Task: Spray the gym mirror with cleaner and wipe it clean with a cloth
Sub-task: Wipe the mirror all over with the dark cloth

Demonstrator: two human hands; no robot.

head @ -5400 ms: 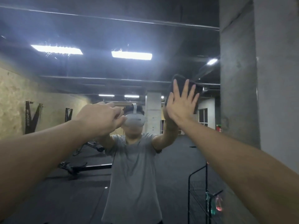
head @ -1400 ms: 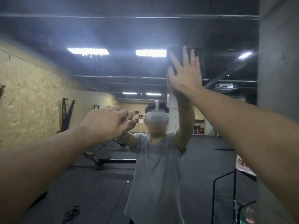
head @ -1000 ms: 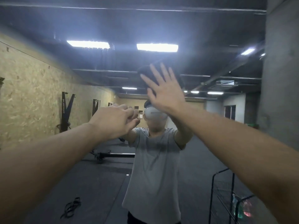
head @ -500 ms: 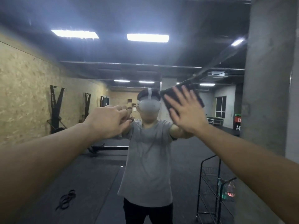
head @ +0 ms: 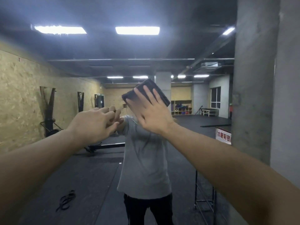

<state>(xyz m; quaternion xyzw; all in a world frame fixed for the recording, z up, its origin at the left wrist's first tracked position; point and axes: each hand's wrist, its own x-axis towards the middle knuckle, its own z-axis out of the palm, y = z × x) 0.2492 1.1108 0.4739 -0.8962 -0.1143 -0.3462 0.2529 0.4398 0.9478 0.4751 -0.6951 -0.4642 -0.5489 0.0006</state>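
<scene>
The gym mirror (head: pixel 81 168) fills the view ahead and reflects a person in a grey shirt. My right hand (head: pixel 151 114) presses a dark folded cloth (head: pixel 159 93) flat against the glass at head height, fingers straight and spread. The cloth covers the reflected head. My left hand (head: pixel 95 124) is raised just left of it, fingers curled, knuckles touching the mirror, with nothing visible in it. No spray bottle is in sight.
A bare concrete wall (head: pixel 287 95) borders the mirror on the right. Reflected low right are a black wire rack (head: pixel 204 192) and a red-lettered sign (head: pixel 223 138). The reflection also shows the dark gym floor, a loose black strap (head: pixel 65 200) and wall-mounted machines on the left.
My right hand has swept the cloth over the glass, from high up down to head height, then left across the reflected head. My left hand has stayed curled against the mirror.
</scene>
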